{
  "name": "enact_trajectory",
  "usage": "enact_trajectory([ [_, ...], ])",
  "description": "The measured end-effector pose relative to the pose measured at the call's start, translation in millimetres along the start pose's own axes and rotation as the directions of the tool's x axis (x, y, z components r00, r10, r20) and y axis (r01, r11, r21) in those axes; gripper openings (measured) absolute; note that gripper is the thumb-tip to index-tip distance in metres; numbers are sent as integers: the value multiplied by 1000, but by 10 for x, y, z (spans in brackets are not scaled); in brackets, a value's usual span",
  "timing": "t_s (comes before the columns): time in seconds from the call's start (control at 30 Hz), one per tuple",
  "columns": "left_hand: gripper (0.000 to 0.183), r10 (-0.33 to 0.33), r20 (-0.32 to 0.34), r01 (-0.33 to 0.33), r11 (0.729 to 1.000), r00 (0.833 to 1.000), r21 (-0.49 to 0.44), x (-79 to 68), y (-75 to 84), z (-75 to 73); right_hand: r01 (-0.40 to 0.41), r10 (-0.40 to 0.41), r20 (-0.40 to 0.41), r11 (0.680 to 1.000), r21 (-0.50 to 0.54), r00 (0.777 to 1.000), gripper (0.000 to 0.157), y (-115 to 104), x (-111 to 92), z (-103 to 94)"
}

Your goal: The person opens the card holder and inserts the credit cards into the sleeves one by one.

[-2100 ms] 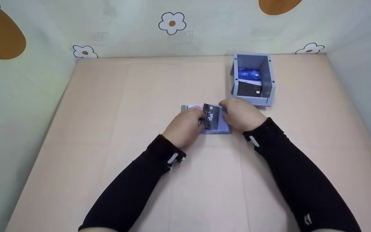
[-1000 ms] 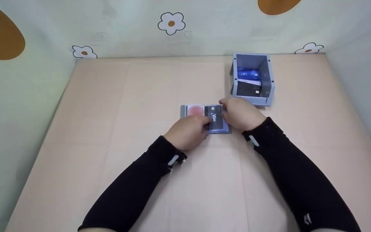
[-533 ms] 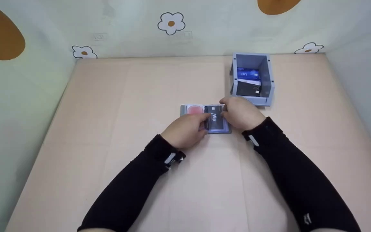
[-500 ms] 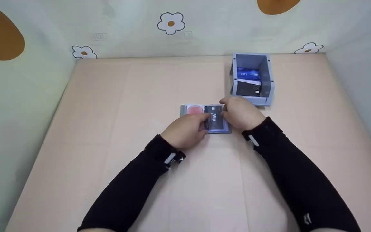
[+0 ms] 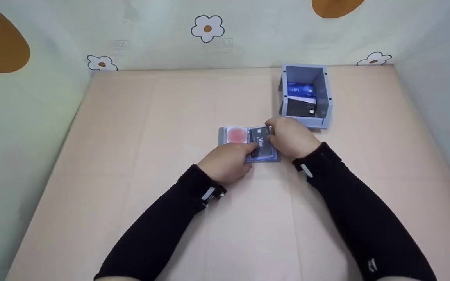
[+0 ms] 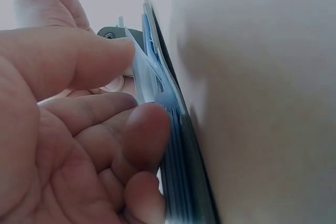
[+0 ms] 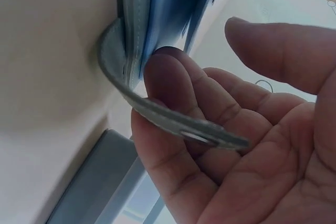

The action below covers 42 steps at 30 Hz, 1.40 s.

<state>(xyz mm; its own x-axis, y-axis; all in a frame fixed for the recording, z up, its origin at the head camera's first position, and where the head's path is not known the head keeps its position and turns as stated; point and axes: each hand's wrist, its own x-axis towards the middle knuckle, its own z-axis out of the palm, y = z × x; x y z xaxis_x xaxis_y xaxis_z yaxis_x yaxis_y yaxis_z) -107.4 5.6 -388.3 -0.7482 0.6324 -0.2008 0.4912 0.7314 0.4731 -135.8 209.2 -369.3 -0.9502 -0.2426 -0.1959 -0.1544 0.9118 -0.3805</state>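
An opened grey card holder (image 5: 222, 134) with clear sleeves lies mid-table, a pink round print showing on its left page. Over its right page is a black VIP card (image 5: 264, 150), slightly slanted. My left hand (image 5: 227, 162) pinches this card near its left edge, thumb on top; the left wrist view shows the thin edge at the thumb tip and stacked sleeves (image 6: 176, 182) beside the fingers. At the right edge, my right hand (image 5: 293, 136) holds the card holder, curled fingers against the pages. Its strap (image 7: 157, 116) passes between those fingers in the right wrist view.
A grey-blue open bin (image 5: 329, 97) stands behind the right hand, close to the back wall. Inside it lie a blue card (image 5: 301, 89) and a black card (image 5: 301, 107). Beige cloth (image 5: 170, 101) covers the table, with pale flower-printed walls (image 5: 150, 35) around it.
The black card, first steeply tilted, has come down over the right page and now slants slightly. My left hand has shifted a little right and lower; the right hand has barely moved.
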Motion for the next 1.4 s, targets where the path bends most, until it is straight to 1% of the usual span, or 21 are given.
enact_trajectory([
  [0.1, 58, 1, 5, -1, 1000, 1000, -9, -6, -3, -11, 10, -9, -24, 1000, 19, 1000, 44, 22, 7, 18],
  [0.27, 59, -6, 3, 6, 999, 1000, -44, -9, -21, -47, 23, -20, -46, 997, 68, 999, 39, 62, 29, 47],
  [0.37, 55, -38, -36, 35, 996, 999, -80, -11, -48, -85, 12, -9, -35, 995, 100, 999, 38, 74, 43, 51],
  [0.5, 47, -97, -102, 86, 991, 990, -106, -26, -91, -139, 2, 2, -32, 993, 116, 999, 41, 72, 45, 42],
  [0.7, 44, -125, -150, 111, 989, 981, -98, -32, -128, -169, -6, 11, -43, 994, 113, 999, 43, 64, 44, 36],
  [0.87, 41, -183, -192, 168, 982, 964, -89, -26, -153, -163, 13, -8, -42, 993, 119, 999, 38, 41, 43, 39],
  [0.97, 37, -214, -191, 199, 976, 958, -94, -19, -165, -160, 29, -24, -44, 992, 120, 999, 35, 28, 34, 36],
  [1.13, 35, -236, -164, 221, 969, 958, -107, -17, -168, -175, 49, -43, -49, 990, 131, 998, 33, 1, 12, 30],
  [1.23, 33, -239, -161, 222, 968, 958, -117, -21, -174, -189, 69, -62, -51, 987, 148, 997, 31, -22, 3, 32],
  [1.4, 32, -228, -176, 209, 971, 958, -120, -29, -192, -207, 110, -103, -51, 981, 160, 993, 32, -64, -10, 41],
])
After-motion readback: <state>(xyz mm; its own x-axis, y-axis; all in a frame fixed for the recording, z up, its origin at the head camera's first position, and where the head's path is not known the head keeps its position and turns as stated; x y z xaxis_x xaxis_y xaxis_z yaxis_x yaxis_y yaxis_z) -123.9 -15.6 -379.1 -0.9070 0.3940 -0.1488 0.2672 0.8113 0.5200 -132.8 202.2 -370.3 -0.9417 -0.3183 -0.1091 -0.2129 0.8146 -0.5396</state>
